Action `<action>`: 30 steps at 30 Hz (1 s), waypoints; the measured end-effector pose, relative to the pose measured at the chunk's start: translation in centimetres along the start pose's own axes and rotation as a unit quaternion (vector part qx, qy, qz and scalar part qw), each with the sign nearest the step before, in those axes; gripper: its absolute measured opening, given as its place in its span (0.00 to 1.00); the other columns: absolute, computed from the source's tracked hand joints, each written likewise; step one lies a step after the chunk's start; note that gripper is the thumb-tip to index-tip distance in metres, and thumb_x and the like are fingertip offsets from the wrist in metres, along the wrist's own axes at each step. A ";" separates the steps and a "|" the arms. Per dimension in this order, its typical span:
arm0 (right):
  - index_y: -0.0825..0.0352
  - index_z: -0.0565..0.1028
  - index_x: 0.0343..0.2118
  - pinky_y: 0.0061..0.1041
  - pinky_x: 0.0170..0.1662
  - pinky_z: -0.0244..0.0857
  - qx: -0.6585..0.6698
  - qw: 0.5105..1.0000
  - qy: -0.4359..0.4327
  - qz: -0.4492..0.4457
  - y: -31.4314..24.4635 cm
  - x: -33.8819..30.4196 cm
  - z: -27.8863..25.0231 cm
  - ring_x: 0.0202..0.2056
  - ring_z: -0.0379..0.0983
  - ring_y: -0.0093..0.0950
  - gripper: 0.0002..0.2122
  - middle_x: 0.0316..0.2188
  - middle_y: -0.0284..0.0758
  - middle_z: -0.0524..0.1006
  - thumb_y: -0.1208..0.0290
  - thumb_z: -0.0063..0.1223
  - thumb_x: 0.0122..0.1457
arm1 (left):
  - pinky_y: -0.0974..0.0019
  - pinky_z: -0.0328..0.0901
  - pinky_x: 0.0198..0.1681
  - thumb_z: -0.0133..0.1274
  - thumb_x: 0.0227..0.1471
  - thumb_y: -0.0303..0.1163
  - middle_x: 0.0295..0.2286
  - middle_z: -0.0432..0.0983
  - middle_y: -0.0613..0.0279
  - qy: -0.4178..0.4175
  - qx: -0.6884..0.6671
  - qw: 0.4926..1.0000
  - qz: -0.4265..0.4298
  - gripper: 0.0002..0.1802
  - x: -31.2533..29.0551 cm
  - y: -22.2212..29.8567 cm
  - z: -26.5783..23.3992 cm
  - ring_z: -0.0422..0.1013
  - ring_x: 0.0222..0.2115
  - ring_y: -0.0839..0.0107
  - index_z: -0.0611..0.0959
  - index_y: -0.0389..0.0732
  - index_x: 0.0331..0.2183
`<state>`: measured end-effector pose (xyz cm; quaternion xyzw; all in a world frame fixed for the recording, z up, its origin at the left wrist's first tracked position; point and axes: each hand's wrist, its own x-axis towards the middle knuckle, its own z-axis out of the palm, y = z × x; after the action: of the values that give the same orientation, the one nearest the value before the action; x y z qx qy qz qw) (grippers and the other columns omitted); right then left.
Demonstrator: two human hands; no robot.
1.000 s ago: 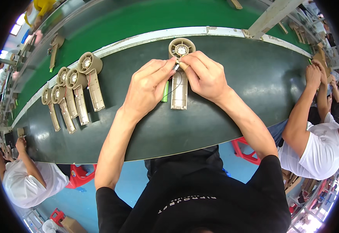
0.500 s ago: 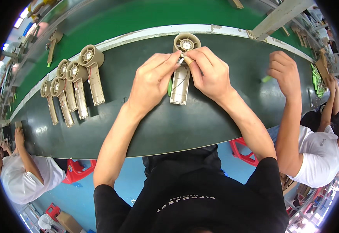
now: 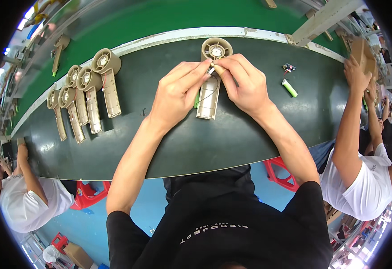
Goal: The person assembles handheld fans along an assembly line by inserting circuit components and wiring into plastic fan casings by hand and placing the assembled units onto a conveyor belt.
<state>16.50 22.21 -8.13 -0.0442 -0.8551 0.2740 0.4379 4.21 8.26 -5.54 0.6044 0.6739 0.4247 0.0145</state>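
Note:
A beige handheld-fan half-shell [image 3: 207, 107] lies in front of me, its round fan head [image 3: 217, 45] pointing away and its open handle toward me. Over the top of the handle, my left hand [image 3: 178, 92] and my right hand [image 3: 245, 85] are closed in pinches on a small wired part [image 3: 211, 69], probably a circuit board, silvery and dark. A dark wire loops from it over the handle. My fingers cover much of the part. Beside the handle, partly behind my left hand, shows a green battery [image 3: 197, 100].
Several similar fan shells [image 3: 88, 85] with wires lie grouped on the left of the dark table [image 3: 182, 157]. To the right lie a green battery [image 3: 289, 88] and a small circuit board [image 3: 288, 68]. A co-worker's arm [image 3: 350, 116] reaches toward a cardboard box [image 3: 363, 56]. Beyond the white rail runs a green surface [image 3: 173, 18].
The co-worker on the right has drawn their hand away toward the box, leaving the green battery and board on the table. My hands stay almost still over the fan, pinching the same part.

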 end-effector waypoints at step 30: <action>0.69 0.71 0.32 0.31 0.34 0.73 0.174 0.922 -0.015 0.344 10.2 14.3 15.6 0.29 0.80 0.33 0.17 0.28 0.41 0.80 0.59 0.61 0.55 | 0.54 0.61 0.52 0.52 0.58 0.38 0.45 0.75 0.45 0.314 0.202 0.916 -0.147 0.24 10.3 -14.4 -2.2 0.70 0.47 0.53 0.76 0.34 0.51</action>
<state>-5.98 28.62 -10.20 -0.2548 -0.7323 0.5533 0.3046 -11.32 16.87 -7.56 0.3237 0.7965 0.4405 -0.2584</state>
